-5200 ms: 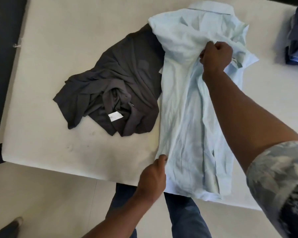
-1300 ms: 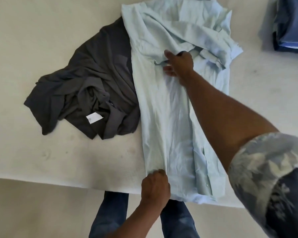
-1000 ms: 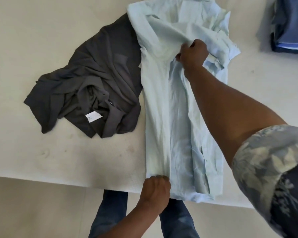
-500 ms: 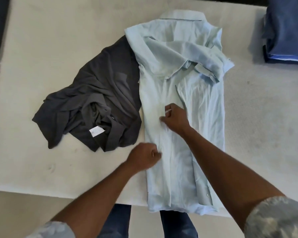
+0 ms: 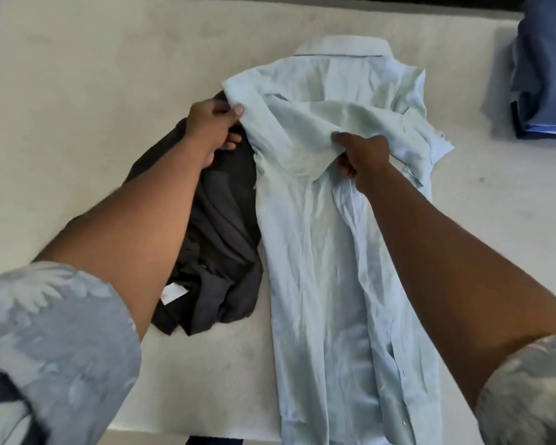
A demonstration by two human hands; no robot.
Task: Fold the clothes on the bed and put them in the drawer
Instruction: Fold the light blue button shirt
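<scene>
A pale blue collared shirt (image 5: 328,258) lies lengthwise on the white bed (image 5: 93,75), collar at the far end, hem hanging over the near edge. My left hand (image 5: 214,126) pinches the shirt's left shoulder corner. My right hand (image 5: 361,155) grips a folded sleeve across the upper chest and lifts it slightly. A crumpled dark grey garment (image 5: 219,239) with a white tag lies to the left of the shirt, partly under my left forearm.
A stack of folded blue clothes (image 5: 546,69) sits at the bed's far right corner. The near edge of the bed runs along the bottom of the view, with dark trousers just visible below it.
Both hands left the shirt's middle and went to its upper part. The left now holds the shoulder corner, the right the folded sleeve. The view moved closer.
</scene>
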